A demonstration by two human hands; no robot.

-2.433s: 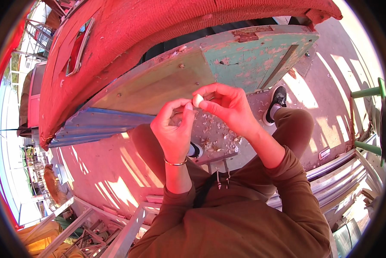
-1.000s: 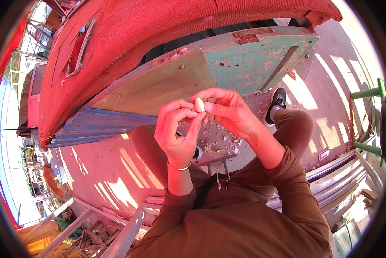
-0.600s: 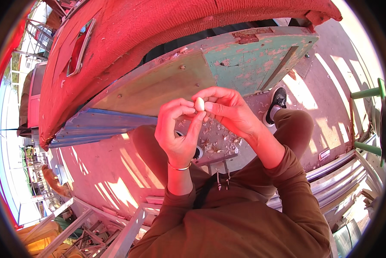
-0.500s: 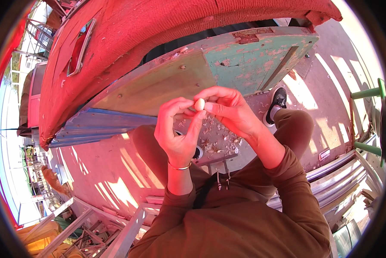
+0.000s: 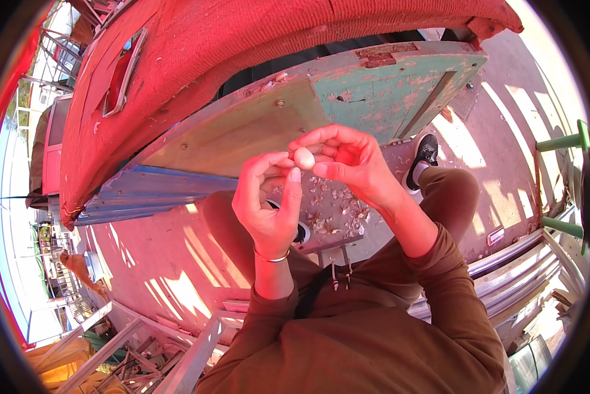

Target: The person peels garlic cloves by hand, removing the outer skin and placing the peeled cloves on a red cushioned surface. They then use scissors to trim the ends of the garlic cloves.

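Between the fingertips of both hands, in front of my body, is a small, smooth, pale egg-shaped thing (image 5: 303, 158); its exact kind I cannot make out. My left hand (image 5: 267, 197) pinches its near left side, thumb tip below and fingertips beside it. Around its upper right side curl the fingers of my right hand (image 5: 354, 164), with the thumb just under it. Pale, thin flakes (image 5: 338, 213) lie scattered on the ground below my hands, between my feet.
A worn panel, part green and part tan (image 5: 387, 92), leans ahead beside a red cloth-covered bulk (image 5: 242, 39). Blue corrugated sheet (image 5: 150, 190) lies to the left. Metal frames (image 5: 196, 358) and stacked rails (image 5: 518, 269) flank me. A tan animal (image 5: 79, 268) stands far left.
The pale egg-shaped thing has turned and shifted slightly left in my fingertips. My left thumb has moved a little down and left. The tan animal has shifted at the far left.
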